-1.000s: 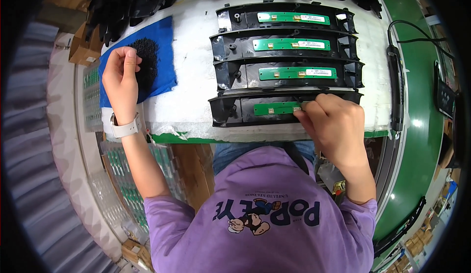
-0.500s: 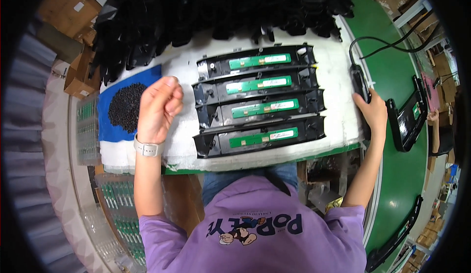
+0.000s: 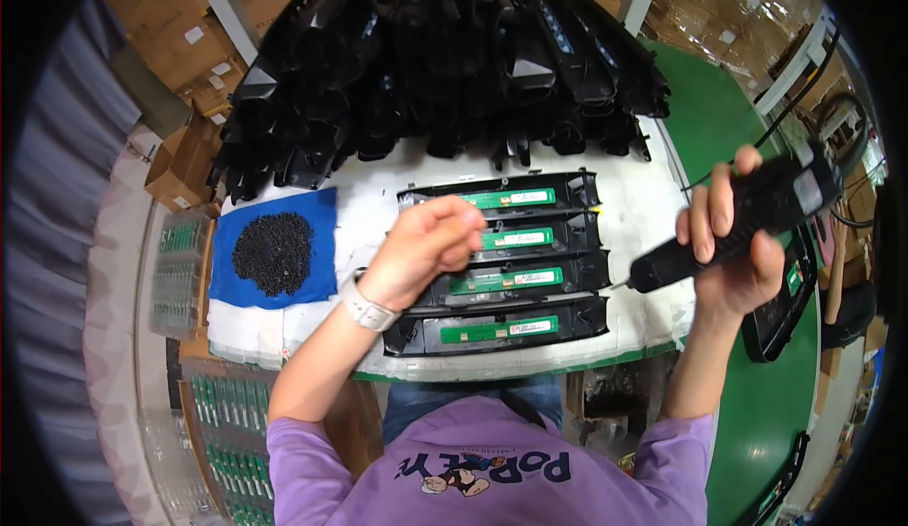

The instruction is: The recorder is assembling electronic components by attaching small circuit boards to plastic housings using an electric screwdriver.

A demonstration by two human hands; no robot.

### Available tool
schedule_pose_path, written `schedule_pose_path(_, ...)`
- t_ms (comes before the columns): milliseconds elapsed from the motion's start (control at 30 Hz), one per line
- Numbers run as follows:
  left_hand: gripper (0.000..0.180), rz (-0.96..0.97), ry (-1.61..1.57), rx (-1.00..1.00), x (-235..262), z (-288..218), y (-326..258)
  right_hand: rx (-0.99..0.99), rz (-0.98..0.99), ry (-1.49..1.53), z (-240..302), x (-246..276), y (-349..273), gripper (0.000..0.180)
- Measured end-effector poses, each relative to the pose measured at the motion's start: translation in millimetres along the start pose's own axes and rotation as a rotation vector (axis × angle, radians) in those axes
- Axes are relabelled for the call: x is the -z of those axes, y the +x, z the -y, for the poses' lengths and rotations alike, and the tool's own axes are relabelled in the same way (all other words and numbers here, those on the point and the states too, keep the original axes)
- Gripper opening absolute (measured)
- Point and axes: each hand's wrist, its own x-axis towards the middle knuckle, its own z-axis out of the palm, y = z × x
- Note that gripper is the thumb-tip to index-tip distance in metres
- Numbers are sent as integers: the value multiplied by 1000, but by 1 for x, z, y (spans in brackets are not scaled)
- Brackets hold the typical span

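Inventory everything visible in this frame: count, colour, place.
Worktable: one, white-topped, centre
Long housings: four, black, on worktable
Circuit boards: four, green, one per housing
Cloth: one, blue, worktable's left
Small pieces: one pile, black, on cloth
Plastic parts: one heap, black, worktable's far side
Corded driver: one, black, right of long housings
Bench: one, green, right side
Outlying frames: two, black, on bench
Board trays: several, clear, left and lower left
Cardboard boxes: several, brown, background
Curtain: one, grey, far left
Watch: one, white, left wrist
Shirt: one, purple, bottom
Left hand: one, bare, over long housings
Right hand: one, bare, on driver
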Motion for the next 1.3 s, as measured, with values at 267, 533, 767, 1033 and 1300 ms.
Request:
schedule_pose_path(267, 17, 75, 73, -93, -42, -8, 9, 184, 111, 342, -39, -30, 65, 37)
schedule_pose_path(533, 14, 26, 112, -117, -23, -4, 4, 143, 122, 325, -56, -30, 68, 37)
schedule_pose_path(767, 12, -9, 198, -81, -18, 2, 11, 82, 185, 251, -65, -33, 64, 39)
schedule_pose_path(1033, 20, -19, 180, 72, -11, -4, 6, 2, -34, 383, -73, -29, 71, 29)
schedule_pose_path(1300, 28, -299, 1551, -437, -5, 3, 20, 66, 33, -281, -115, -18, 70, 20)
